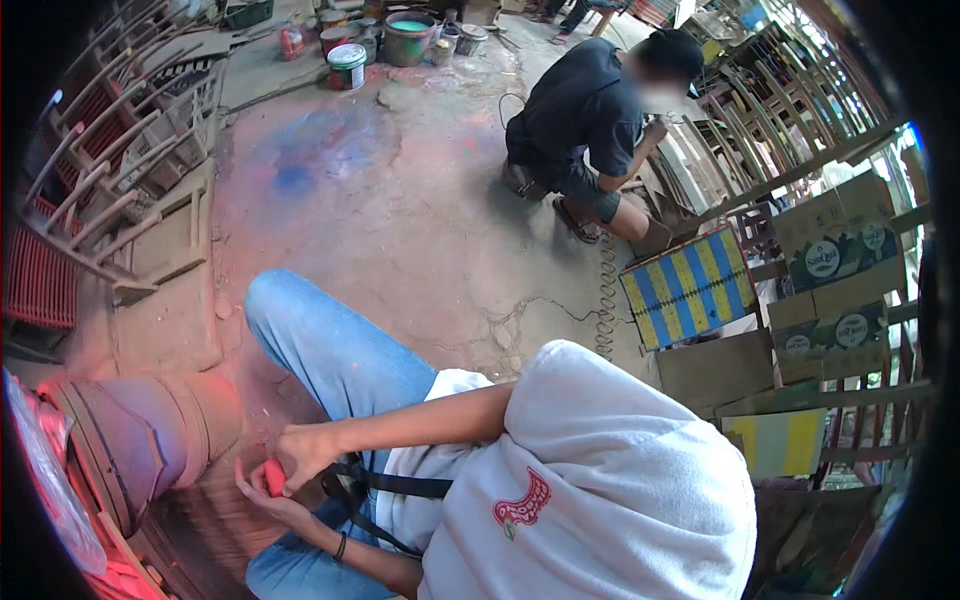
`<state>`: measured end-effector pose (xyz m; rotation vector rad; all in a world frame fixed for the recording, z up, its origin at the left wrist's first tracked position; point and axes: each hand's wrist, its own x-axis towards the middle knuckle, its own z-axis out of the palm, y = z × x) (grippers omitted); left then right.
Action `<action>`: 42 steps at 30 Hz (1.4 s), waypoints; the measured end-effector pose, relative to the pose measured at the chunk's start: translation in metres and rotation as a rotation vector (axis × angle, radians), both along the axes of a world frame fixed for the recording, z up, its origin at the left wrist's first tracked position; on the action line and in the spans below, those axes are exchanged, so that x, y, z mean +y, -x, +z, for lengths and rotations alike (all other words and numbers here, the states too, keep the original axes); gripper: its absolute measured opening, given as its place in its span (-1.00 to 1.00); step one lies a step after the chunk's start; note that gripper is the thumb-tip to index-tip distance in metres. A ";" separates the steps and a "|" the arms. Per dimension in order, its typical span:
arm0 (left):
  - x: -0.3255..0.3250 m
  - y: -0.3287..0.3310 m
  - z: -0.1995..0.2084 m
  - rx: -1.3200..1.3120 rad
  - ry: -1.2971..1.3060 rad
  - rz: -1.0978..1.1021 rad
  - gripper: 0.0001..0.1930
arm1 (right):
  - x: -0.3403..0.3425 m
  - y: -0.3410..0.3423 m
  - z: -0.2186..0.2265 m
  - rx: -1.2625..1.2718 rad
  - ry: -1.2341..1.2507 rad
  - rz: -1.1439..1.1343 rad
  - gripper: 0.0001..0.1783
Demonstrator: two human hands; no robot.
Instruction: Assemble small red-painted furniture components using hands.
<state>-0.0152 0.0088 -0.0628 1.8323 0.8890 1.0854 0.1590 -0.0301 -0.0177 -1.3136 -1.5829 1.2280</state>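
Note:
A small bright red piece (273, 478), too small to name more exactly, sits between my two hands. My left hand (290, 512), the lower one, with a dark band at its wrist, cups the piece from below with curled fingers. From above, my right hand (308, 450) closes its fingers on the same piece and hides part of it. Both hands are over the gap beside my blue jeans (335, 340), and a black strap (400, 484) runs behind the right forearm.
A paint-stained round drum-like stand (190, 425) is close to my hands at the left. Wooden frames (185, 225) line the left side. Paint buckets (346, 66) stand at the back. A person (590, 115) crouches at the right, near a coiled hose (606, 290) and cardboard boxes (835, 340).

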 end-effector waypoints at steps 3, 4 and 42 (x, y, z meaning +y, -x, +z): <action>0.002 -0.013 0.011 -0.098 0.199 0.066 -0.43 | 0.003 -0.001 -0.005 0.002 -0.012 -0.103 -0.39; 0.002 -0.013 0.016 -0.130 0.268 0.100 -0.43 | 0.003 0.000 -0.003 -0.002 -0.013 -0.095 -0.39; -0.024 -0.025 0.023 -0.523 0.860 -0.107 -0.47 | -0.010 -0.036 0.007 0.103 -0.154 -0.484 -0.62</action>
